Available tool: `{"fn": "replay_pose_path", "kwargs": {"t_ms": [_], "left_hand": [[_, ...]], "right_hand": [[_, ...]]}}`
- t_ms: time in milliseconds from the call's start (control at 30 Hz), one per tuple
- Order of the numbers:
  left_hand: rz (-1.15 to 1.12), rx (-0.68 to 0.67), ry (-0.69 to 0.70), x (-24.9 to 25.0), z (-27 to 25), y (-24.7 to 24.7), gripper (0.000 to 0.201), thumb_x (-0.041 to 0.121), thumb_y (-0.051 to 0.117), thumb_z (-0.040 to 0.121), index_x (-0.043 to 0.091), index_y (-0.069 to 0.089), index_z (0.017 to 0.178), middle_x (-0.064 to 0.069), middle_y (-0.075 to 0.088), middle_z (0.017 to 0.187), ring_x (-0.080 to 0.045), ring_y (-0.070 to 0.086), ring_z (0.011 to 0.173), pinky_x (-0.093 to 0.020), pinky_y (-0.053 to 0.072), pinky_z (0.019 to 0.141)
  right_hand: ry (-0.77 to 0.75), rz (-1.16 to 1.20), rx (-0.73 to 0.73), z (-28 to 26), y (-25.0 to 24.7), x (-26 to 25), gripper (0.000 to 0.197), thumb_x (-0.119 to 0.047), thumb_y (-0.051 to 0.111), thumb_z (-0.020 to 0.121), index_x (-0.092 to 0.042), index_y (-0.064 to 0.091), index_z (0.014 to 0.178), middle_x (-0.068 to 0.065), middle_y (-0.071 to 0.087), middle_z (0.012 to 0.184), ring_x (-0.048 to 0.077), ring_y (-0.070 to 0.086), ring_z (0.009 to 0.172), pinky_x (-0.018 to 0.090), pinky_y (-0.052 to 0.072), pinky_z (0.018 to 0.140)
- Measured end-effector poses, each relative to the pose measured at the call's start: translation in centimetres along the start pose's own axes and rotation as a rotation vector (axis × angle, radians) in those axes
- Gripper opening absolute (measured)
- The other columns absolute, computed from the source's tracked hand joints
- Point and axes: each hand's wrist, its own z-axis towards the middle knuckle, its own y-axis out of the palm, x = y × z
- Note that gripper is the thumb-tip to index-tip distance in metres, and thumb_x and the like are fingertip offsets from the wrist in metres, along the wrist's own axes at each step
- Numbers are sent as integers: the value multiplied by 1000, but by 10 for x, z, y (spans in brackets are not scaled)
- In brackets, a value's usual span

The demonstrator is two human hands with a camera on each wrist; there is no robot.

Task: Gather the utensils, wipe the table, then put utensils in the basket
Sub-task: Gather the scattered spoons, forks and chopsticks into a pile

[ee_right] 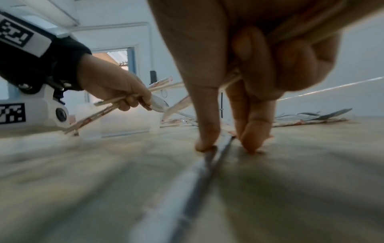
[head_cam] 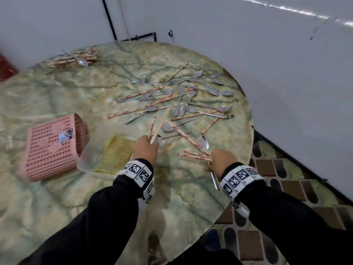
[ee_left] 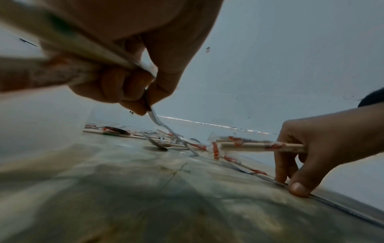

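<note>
Forks, spoons and paper-wrapped chopsticks (head_cam: 181,98) lie scattered over the right half of the round marbled table (head_cam: 57,217). My left hand (head_cam: 148,140) grips a few chopsticks (ee_left: 83,54) and pinches a spoon (ee_right: 159,103) by its handle, just above the table. My right hand (head_cam: 210,165) holds a bundle of wrapped chopsticks (ee_left: 259,146) in its palm. Its thumb and fingertips (ee_right: 207,144) pinch a metal utensil handle (ee_right: 197,172) that lies flat near the table's right edge. The pink basket (head_cam: 51,148) lies on its side at the left.
A translucent tub (head_cam: 89,150) holding a yellow-green cloth (head_cam: 116,152) sits between the basket and my left hand. A second heap of chopsticks with a spoon (head_cam: 74,58) lies at the far left. White walls close in behind and to the right.
</note>
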Motion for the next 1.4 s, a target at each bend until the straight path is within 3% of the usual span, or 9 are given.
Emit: {"fn": "replay_pose_path", "kwargs": {"t_ms": [100, 267, 433, 533, 767, 900, 1033, 1267, 1400], "left_hand": [[-106, 51, 14, -1, 1, -7, 20, 21, 54, 89, 2, 57, 83, -9, 49, 68, -28, 48, 70, -31, 35, 62], [-316, 139, 137, 1, 8, -19, 14, 17, 55, 90, 7, 60, 81, -6, 53, 70, -23, 46, 67, -28, 35, 57], [-691, 34, 79, 12, 11, -27, 5, 18, 50, 95, 15, 53, 96, 2, 58, 79, -17, 55, 76, -32, 48, 69], [-787, -31, 59, 17, 13, -27, 13, 23, 43, 98, 16, 51, 104, -5, 62, 89, -14, 61, 71, -27, 44, 59], [-849, -46, 120, 25, 17, -24, 13, 29, 39, 99, 17, 43, 103, -3, 52, 69, -8, 57, 42, -24, 48, 49], [-756, -84, 124, 32, 20, -12, 21, 21, 43, 98, 14, 35, 116, 1, 42, 74, -13, 44, 41, -24, 45, 42], [-527, -161, -57, 37, 26, 25, 24, 8, 59, 87, 4, 39, 100, -6, 43, 73, -16, 41, 52, -27, 39, 45], [-118, -147, -353, 58, 30, 82, 41, 23, 69, 81, -4, 57, 109, -18, 62, 100, -30, 63, 89, -32, 51, 74], [-37, -55, -424, 71, 27, 101, 34, 24, 58, 89, -2, 60, 110, -20, 64, 111, -33, 62, 102, -32, 49, 82]], "right_hand": [[122, 68, 31, -2, 6, -11, 23, -15, 56, 90, -4, 58, 110, 14, 63, 114, 32, 60, 106, 32, 47, 82], [190, 164, -51, -3, 0, -18, 15, -14, 53, 90, -6, 58, 101, 15, 63, 108, 31, 61, 101, 29, 41, 72], [167, 313, -190, 12, -14, -9, 17, -21, 54, 87, -5, 58, 79, 11, 58, 74, 26, 55, 66, 27, 39, 57], [118, 383, -207, 20, -33, -8, 23, -7, 52, 85, -10, 50, 63, 7, 52, 59, 18, 48, 50, 26, 38, 51], [-46, 387, -436, 17, -76, 7, 12, -2, 56, 89, -8, 59, 78, 1, 51, 43, 9, 44, 33, 17, 36, 38], [-139, 481, -307, 29, -88, 34, 22, -4, 55, 89, -22, 52, 78, 5, 49, 59, 14, 45, 46, 22, 38, 47], [-183, 288, 28, 59, -81, 49, 14, -9, 70, 77, -19, 61, 80, -5, 59, 75, 17, 57, 76, 21, 39, 62], [-385, -111, 14, 126, -58, 50, 38, -18, 50, 88, -25, 54, 126, 9, 62, 121, 28, 56, 114, 31, 45, 90], [-496, -153, -19, 153, -58, 56, 18, -18, 52, 89, -19, 65, 102, 8, 66, 106, 27, 62, 103, 29, 45, 81]]}}
